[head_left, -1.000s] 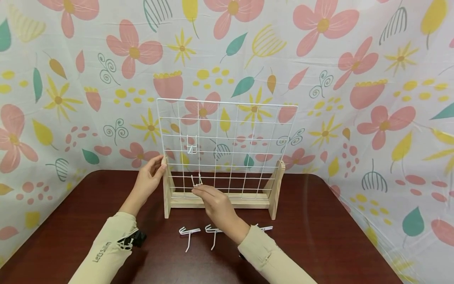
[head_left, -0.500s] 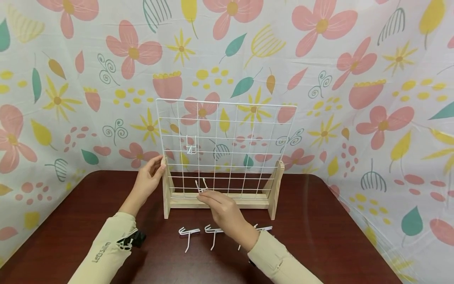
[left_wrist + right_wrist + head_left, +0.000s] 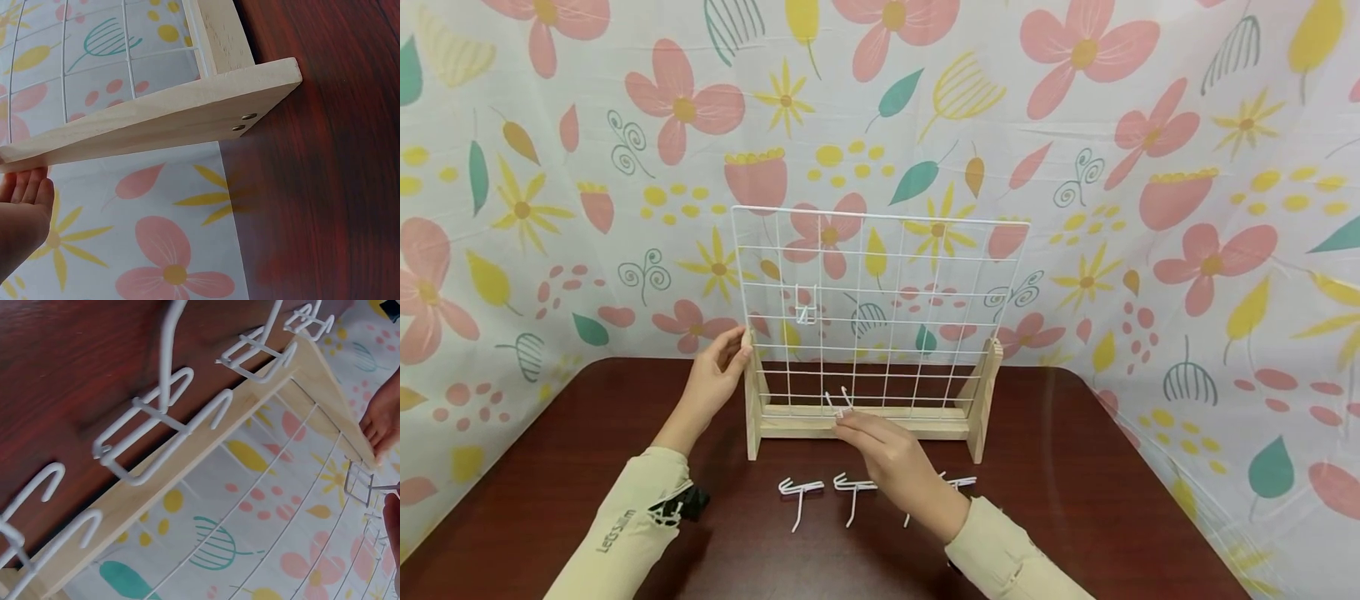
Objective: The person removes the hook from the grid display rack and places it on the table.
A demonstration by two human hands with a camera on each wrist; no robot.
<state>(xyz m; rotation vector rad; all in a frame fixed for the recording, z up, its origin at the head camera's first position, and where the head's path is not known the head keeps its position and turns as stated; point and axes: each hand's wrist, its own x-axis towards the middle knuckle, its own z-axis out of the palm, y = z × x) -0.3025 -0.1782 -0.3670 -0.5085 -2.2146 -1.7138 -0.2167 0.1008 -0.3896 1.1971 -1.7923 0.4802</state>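
Note:
My left hand [image 3: 722, 367] grips the left wooden upright [image 3: 752, 400] of a stand that carries a white wire grid [image 3: 887, 322]. In the left wrist view its fingers [image 3: 31, 186] lie along the upright's edge. My right hand [image 3: 891, 454] pinches a white wire hook [image 3: 842, 412] low in front of the grid, its two bent prongs pointing up. The right wrist view shows that hook's rectangular frame [image 3: 358, 484] close to the fingertips. Another white hook [image 3: 806, 315] hangs on the grid at the upper left.
Several more white hooks lie in a row on the dark red table in front of the stand, among them a left one [image 3: 801, 489] and a middle one [image 3: 853, 485]. My right forearm partly covers a right one [image 3: 962, 481]. A flowered cloth [image 3: 1150, 208] hangs behind.
My right hand has drawn the hook down and to the right, from the lower left of the grid towards the base bar. The left hand stays on the upright.

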